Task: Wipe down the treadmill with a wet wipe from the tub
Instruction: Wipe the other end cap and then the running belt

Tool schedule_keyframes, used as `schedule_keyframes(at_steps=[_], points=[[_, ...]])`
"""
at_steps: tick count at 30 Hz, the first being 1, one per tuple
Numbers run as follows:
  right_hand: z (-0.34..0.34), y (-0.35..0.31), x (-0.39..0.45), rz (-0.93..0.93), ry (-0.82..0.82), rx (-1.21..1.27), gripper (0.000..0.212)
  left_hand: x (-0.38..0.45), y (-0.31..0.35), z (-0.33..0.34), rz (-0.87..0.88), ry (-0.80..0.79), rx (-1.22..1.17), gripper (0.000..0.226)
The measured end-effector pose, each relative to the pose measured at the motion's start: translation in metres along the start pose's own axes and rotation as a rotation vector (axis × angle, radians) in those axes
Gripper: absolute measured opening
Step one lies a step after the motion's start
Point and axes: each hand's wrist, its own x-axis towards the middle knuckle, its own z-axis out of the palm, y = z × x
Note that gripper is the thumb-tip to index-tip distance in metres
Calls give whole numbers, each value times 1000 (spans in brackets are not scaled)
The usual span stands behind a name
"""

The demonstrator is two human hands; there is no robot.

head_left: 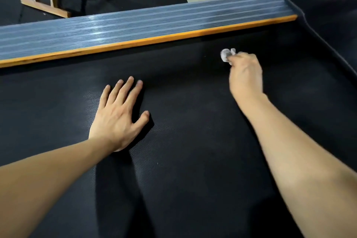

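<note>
The wide black textured treadmill belt [183,150] fills the view, bordered by a ribbed grey side rail with an orange edge strip [135,31]. The left hand [117,120] rests flat on it, fingers spread. The right hand [246,77] pinches a small crumpled white wet wipe [225,55] against the belt near the rail.

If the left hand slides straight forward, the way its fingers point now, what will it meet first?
Probably the orange strip edging the ribbed side rail. The left hand lies flat on the black belt, with only bare belt before that strip.

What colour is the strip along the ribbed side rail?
Orange strip, seen in the head view, bordering the black belt.
</note>
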Motion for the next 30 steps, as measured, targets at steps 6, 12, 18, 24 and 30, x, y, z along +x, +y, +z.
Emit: schedule_keyframes(at_steps=[6,12,18,24,30], points=[[21,-147,-85,-491,-170,210,22,2,-1,1,-36,-13,-13,82],[-23,23,-30,-87,-35,-62,28,1,0,3,-32,5,10,80],[-2,-23,-5,116,57,99,26,-1,0,2,-32,10,12,79],[36,-139,-20,-380,-174,242,28,1,-2,2,-30,-4,5,78],[11,-34,19,-428,-67,-25,55,0,0,1,-36,-5,9,78]])
